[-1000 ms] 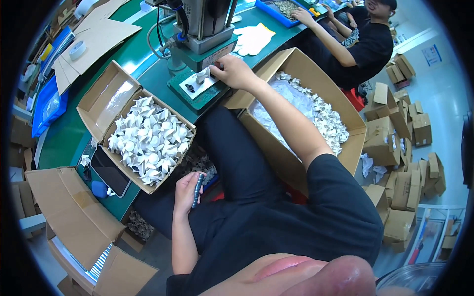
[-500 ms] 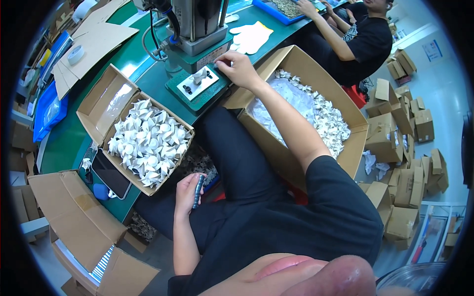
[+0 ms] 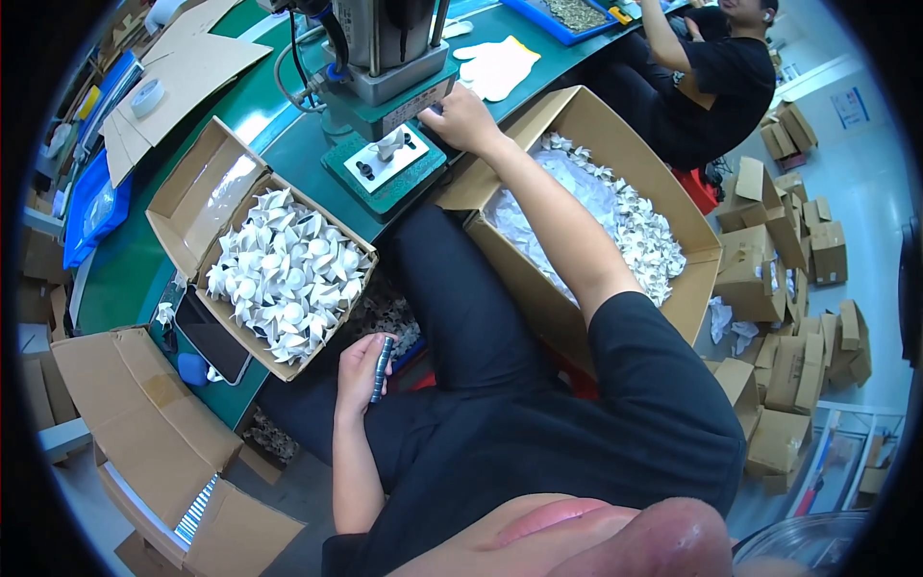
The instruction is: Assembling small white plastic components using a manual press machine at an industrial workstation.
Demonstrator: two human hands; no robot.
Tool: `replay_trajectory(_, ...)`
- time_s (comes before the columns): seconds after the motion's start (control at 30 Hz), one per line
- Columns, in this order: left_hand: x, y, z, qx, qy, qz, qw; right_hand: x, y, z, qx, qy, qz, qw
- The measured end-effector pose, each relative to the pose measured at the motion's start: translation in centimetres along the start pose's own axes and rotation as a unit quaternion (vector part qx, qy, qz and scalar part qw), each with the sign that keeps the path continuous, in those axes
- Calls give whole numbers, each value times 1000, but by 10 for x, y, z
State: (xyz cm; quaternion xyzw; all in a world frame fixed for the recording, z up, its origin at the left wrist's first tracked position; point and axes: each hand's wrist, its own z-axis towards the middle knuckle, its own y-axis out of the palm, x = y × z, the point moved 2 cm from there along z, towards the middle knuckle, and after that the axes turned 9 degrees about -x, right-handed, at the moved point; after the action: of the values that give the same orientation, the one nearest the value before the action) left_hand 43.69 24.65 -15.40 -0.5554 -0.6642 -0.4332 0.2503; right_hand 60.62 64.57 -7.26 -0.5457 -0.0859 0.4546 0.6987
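My left hand [image 3: 360, 373] is closed around a short stack of dark round discs [image 3: 382, 369], held upright above my lap. My right hand [image 3: 465, 119] is at the right side of the bench press [image 3: 392, 91], its fingers curled in; whatever they grip is hidden. Under the press head, a white finned piece [image 3: 391, 144] sits on a metal plate [image 3: 396, 165] with dark bolts, fixed on a green base [image 3: 363, 202]. To the left, an open cardboard box [image 3: 207, 207] is heaped with white finned pieces [image 3: 286, 274].
Right of my leg stands a large cardboard box [image 3: 694, 288] holding more finned pieces and clear plastic. On the green bench lie a white glove [image 3: 497, 67], a phone [image 3: 210, 337] and a tape roll [image 3: 147, 97]. A co-worker [image 3: 726, 77] sits at far right, near stacked cartons [image 3: 750, 264].
My right hand has shifted slightly up, its fingertips closer in against the press. My left hand still holds the disc stack. The co-worker's arm has risen.
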Motion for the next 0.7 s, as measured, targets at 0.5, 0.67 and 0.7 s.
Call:
replay_trajectory(0.5, -3, -4, 2, -7, -1, 8, 1000, 195, 45, 65, -122, -52, -221, 966)
replay_trajectory(0.67, -7, -7, 1, -1, -12, -7, 1000, 202, 46, 75, -43, -152, -286, 945)
replay_trajectory(0.7, -6, -5, 4, -8, -14, -7, 1000, 204, 37, 72, -11, -192, -283, 940)
